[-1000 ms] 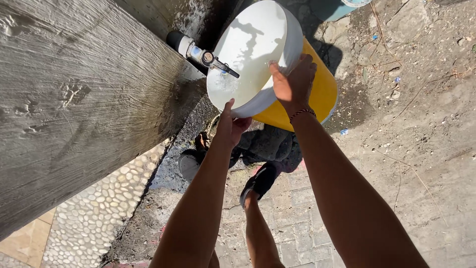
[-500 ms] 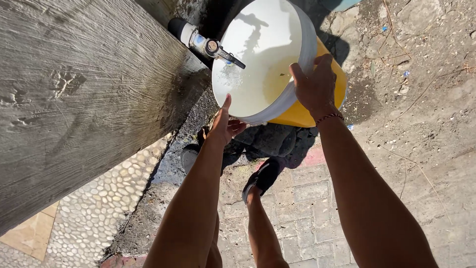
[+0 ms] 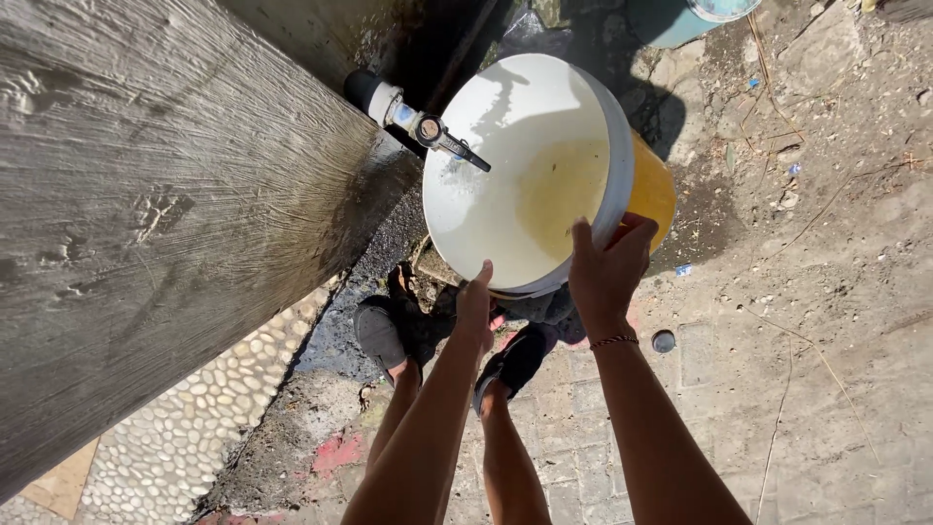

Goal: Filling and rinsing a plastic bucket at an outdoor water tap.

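Far left was a big rough grey concrete wall (image 3: 165,194), and along its foot ran a strip of pale pebbles (image 3: 185,428) set in the ground. Sticking out of the wall near the top was a white pipe with a tap (image 3: 428,129), its dark lever reaching over the rim of the bucket (image 3: 525,165). The bucket itself was yellow on the outside and white inside, tipped toward the camera so you looked right into it, with a yellowish glow on the inner wall and some splashing under the tap. The left hand (image 3: 474,309) was at the lower rim, thumb pointing up against the edge; couldn't really tell how tightly that grip was closed, since the fingers were tucked out of sight underneath. Below it you could see two feet in dark sandals (image 3: 381,331) on wet dark ground. The right hand (image 3: 604,272) had its grip clamped on the rim, thumb inside and fingers wrapped round the outside, with a beaded bracelet (image 3: 614,341) on the wrist. Further right it was just dry dirt and paving, with a small round dark cap (image 3: 664,340), a tiny blue scrap (image 3: 683,270), and a teal container (image 3: 680,15) up at the top edge.
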